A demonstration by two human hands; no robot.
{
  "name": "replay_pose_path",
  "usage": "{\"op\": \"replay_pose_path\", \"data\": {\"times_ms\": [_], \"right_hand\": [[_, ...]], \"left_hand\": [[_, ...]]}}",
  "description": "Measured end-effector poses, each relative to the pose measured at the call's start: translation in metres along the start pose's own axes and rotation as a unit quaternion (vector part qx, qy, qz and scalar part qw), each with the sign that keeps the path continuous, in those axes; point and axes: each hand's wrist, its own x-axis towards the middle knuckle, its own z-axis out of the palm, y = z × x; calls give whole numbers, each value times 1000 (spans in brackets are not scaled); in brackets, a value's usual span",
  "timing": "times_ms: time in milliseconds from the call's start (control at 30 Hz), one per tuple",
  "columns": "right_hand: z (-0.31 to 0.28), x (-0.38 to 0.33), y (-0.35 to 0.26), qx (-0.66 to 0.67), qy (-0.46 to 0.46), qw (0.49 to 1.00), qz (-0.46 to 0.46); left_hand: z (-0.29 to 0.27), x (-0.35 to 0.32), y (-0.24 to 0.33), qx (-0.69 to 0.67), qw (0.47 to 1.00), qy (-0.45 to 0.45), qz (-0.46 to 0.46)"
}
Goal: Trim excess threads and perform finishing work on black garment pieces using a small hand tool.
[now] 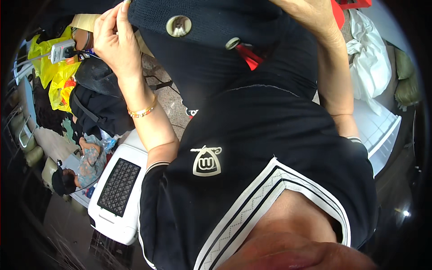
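Observation:
A dark navy knitted garment (211, 22) lies across my lap at the upper edge. It carries a large round pale button (179, 26), and a second button (232, 43) sits tilted near its lower border. My left hand (116, 42) is at the garment's left edge, thumb and fingers pinched together on the knit at the picture's top. Over the garment's right side reaches my right hand (310, 15); its fingers are cut off by the frame. A narrow red piece (249, 57) shows just below the tilted button, its kind unclear.
To the left are yellow plastic bags (60, 85), a grey power adapter (62, 51) with cables, a black bag (96, 105) and a white case with a black grille (119, 186). Another person (87, 162) is farther left. A white plastic bag (369, 58) lies at right.

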Motion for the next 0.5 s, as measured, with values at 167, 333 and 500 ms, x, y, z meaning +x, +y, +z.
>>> {"op": "replay_pose_path", "data": {"times_ms": [167,333,500], "right_hand": [[-6,-28,1,-17,22,999,47],[2,-35,-3,-57,7,998,22],[19,-34,-4,-48,25,996,-76]], "left_hand": [[11,-4,29,-1,1000,4,-29],[-16,-25,77,14,988,36,151],[-21,-41,88,7,993,-80,87]]}}
